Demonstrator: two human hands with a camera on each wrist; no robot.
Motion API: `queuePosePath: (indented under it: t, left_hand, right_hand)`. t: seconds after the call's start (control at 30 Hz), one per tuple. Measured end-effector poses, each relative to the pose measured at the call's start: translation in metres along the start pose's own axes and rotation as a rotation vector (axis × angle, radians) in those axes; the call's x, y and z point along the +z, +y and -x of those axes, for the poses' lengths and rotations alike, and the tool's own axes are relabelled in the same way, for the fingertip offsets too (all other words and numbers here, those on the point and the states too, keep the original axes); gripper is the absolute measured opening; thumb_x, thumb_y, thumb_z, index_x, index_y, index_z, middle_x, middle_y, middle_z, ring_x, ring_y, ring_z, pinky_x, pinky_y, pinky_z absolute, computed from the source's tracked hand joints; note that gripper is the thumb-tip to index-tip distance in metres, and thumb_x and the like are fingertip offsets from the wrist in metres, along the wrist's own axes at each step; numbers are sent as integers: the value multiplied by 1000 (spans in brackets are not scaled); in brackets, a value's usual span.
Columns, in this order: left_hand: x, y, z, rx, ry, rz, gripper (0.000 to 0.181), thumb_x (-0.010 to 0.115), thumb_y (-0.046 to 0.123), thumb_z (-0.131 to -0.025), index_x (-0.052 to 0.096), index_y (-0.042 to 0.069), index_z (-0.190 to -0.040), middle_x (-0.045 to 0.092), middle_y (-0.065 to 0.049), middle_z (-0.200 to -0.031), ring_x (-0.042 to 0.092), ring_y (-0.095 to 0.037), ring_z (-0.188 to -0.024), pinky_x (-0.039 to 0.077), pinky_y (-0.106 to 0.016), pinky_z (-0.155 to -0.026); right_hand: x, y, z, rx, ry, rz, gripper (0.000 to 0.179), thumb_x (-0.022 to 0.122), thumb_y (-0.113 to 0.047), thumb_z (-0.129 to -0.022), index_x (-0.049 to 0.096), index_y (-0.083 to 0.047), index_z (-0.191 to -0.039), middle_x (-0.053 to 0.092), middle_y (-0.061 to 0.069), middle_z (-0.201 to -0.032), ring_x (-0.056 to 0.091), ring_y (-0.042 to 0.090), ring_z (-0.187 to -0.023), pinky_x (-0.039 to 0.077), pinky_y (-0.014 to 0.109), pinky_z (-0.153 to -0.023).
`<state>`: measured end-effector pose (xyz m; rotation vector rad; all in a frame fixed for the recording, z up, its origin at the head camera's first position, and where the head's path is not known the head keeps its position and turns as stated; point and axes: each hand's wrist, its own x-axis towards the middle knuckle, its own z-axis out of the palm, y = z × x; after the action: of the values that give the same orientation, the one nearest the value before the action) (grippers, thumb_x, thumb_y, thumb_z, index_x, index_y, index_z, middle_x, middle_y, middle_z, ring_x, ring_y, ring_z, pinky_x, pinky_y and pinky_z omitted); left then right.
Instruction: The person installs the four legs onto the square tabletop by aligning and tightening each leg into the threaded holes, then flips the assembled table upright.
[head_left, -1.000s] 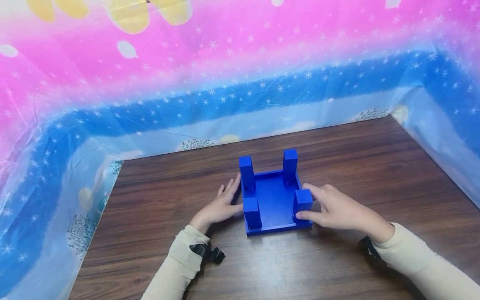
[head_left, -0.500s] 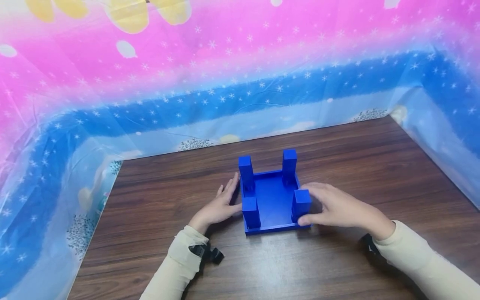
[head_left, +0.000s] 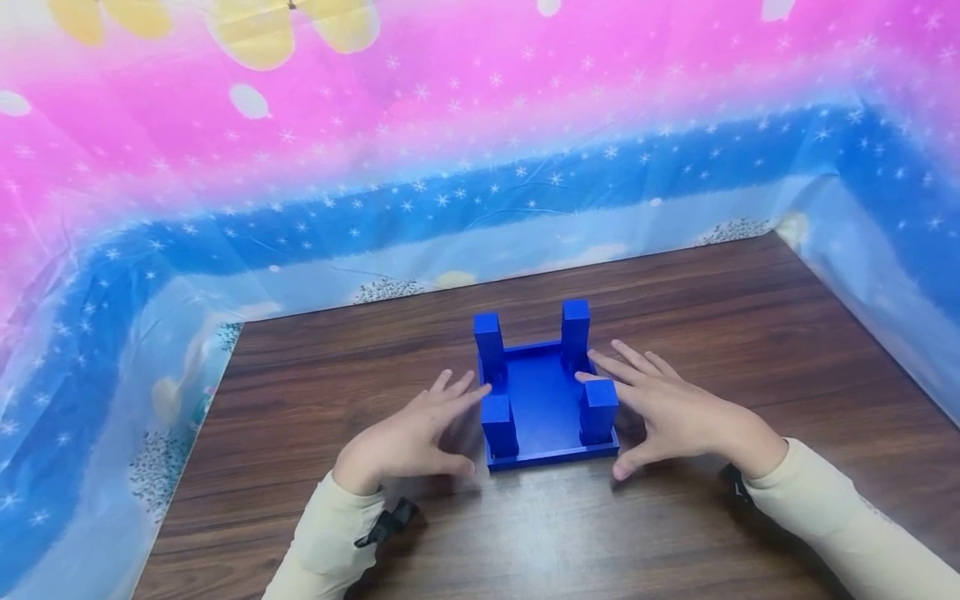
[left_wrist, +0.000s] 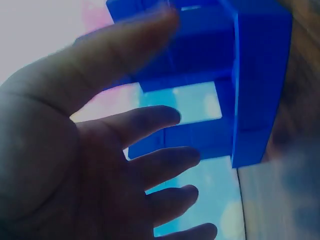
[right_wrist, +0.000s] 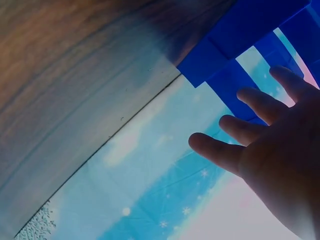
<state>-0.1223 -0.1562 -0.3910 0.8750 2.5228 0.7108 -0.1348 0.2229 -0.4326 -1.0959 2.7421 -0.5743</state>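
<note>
On the wooden table stands a blue piece like a small upturned table: a shallow square base (head_left: 543, 400) with a raised rim and an upright post at each corner. My left hand (head_left: 408, 437) hovers at its left side, fingers spread, with the index fingertip by the front left post (head_left: 500, 427). On the opposite side my right hand (head_left: 678, 412) is also spread, its index finger passing behind the front right post (head_left: 598, 410). Both palms face the piece. In the left wrist view the left fingers (left_wrist: 165, 160) are straight and grip nothing; the right fingers (right_wrist: 215, 150) look likewise.
A dark brown wooden table (head_left: 337, 358) carries the piece. Pink and blue patterned cloth (head_left: 450, 192) hangs along its back and sides. Each wrist wears a black strap-on device, the left one (head_left: 390, 521) showing more fully.
My right hand has let go of the front right post and spread its fingers. The left hand has drawn back slightly from the left side. The blue piece stays in place.
</note>
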Motion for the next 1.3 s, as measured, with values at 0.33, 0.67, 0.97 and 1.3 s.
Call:
queuePosePath:
  t: [0.33, 0.67, 0.97, 1.3]
  left_hand:
    - [24, 1, -18, -9, -40, -41, 57, 95, 46, -77, 64, 2, -94, 8, -19, -175, -6, -42, -161, 13, -71, -123]
    - [37, -8, -34, 22, -6, -56, 108, 98, 35, -75, 41, 15, -164, 21, -18, -173, -2, -38, -162, 16, -74, -121]
    - [37, -8, -37, 53, -12, -59, 104, 100, 26, -74, 45, 15, -162, 30, -20, -170, 2, -43, -161, 25, -71, -121]
    - [38, -11, -37, 98, 9, -94, 74, 95, 19, -75, 64, 8, -142, 59, -19, -150, 6, -43, -161, 27, -72, -119]
  right_hand:
    - [1, 0, 1, 3, -40, 52, 70, 84, -71, -72, 75, -16, -115, 22, 17, -174, 8, 52, -158, 13, 80, -117]
    - [0, 0, -1, 1, -46, 52, 32, 88, -50, -82, 67, -26, -80, 28, 24, -170, 12, 56, -156, 24, 81, -112]
    - [3, -4, -2, -4, -18, 65, 40, 92, -45, -79, 59, -26, -68, 30, 25, -169, 15, 56, -155, 26, 79, -113]
    - [6, -1, -4, -23, -17, 22, 36, 93, -41, -80, 61, -29, -69, 35, 20, -168, 15, 56, -155, 28, 80, -112]
